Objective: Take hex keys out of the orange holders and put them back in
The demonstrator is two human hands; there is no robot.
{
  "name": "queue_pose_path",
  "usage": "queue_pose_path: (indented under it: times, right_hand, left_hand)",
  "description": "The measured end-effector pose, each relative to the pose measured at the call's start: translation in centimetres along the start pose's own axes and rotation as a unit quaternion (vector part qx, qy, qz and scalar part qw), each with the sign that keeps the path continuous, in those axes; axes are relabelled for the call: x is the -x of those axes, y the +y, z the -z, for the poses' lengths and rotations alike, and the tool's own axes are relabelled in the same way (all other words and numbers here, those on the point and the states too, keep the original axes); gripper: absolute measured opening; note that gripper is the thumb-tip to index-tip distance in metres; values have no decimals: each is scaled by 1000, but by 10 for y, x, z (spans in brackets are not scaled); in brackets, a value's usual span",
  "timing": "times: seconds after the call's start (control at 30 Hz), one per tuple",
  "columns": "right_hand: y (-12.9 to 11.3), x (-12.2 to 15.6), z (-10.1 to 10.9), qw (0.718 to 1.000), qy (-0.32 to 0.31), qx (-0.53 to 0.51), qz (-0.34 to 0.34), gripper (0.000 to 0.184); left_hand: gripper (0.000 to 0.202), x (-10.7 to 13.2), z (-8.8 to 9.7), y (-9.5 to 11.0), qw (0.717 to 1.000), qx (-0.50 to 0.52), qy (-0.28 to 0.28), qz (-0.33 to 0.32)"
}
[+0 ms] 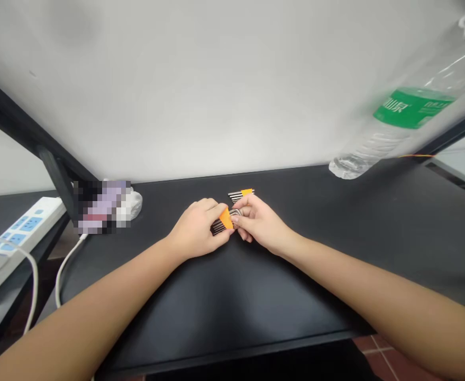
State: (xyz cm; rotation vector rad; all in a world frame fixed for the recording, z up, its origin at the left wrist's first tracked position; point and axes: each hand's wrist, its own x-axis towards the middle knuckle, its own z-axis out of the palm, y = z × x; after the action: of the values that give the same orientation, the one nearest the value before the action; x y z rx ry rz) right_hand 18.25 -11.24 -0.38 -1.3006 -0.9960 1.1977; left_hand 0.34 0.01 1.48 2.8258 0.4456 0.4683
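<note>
White power strip far left with a white cable hanging off the black table. Left hand curled, gripping an orange-holder hex key set at mid-table. Right hand meets it, fingers pinching the key ends. Second hex key set lies just behind the hands. Clear water bottle, green label, tilted at far right.

Black table, matte top, set against a white wall. Lying on it: a second orange-banded hex key set near the back edge, a clear water bottle far right, a white bundle at left.
</note>
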Motion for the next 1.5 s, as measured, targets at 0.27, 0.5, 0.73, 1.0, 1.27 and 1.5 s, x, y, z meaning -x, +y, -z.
queue_pose_path:
  times: [0.27, 0.5, 0.73, 1.0, 1.27, 1.5]
  right_hand:
    - [1, -2, 5, 997, -45, 55, -17, 39]
    - [0, -2, 7, 998, -55, 38, -21, 36]
    - [-3, 0, 12, 998, -25, 28, -48, 33]
    - [-11, 2, 21, 996, 11, 21, -90, 31]
    - [-11, 2, 37, 989, 15, 106, -98, 22]
    - [-21, 6, 54, 912, 23, 408, -34, 18]
  left_hand:
    - [24, 1, -1, 2, 1000, -8, 2, 5]
    - [25, 1, 0, 3, 1000, -4, -11, -1]
    - [27, 1, 2, -1, 1000, -4, -21, -6]
    - [33, 1, 4, -8, 999, -2, -46, -7]
    - [28, 2, 6, -11, 998, -20, -54, -12]
    - [29, 1, 6, -11, 998, -25, -53, -11]
